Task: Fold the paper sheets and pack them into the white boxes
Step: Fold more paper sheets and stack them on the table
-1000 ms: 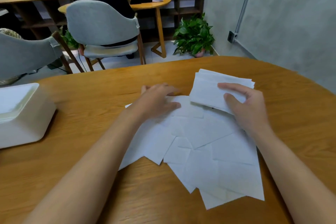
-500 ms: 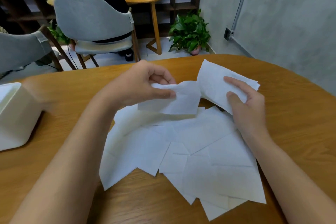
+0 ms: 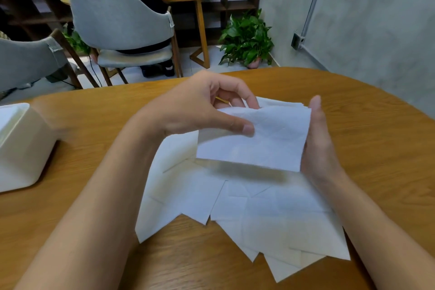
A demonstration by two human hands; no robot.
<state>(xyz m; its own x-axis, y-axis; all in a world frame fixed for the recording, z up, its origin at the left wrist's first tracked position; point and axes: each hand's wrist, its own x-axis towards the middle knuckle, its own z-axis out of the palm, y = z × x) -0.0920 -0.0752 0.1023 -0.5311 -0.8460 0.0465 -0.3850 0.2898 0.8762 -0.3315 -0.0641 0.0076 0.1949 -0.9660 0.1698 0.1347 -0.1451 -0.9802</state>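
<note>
Pinches sheet (image 3: 259,143) in left hand (image 3: 200,110), lifted off the loose sheets (image 3: 259,219) below, now laid on the stack (image 3: 282,103) cradled by right hand (image 3: 317,148), fingers hidden. Leaves packing undone: white box (image 3: 21,143) well left.

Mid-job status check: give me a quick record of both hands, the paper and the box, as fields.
left hand: pinches the top sheet near its upper left, thumb on top
right hand: braces the right edge of the held stack; fingers hidden behind paper
loose sheets: overlapping on the table, below the hands
white box: far left on the table, apart from the paper
box contents: cannot tell
</note>
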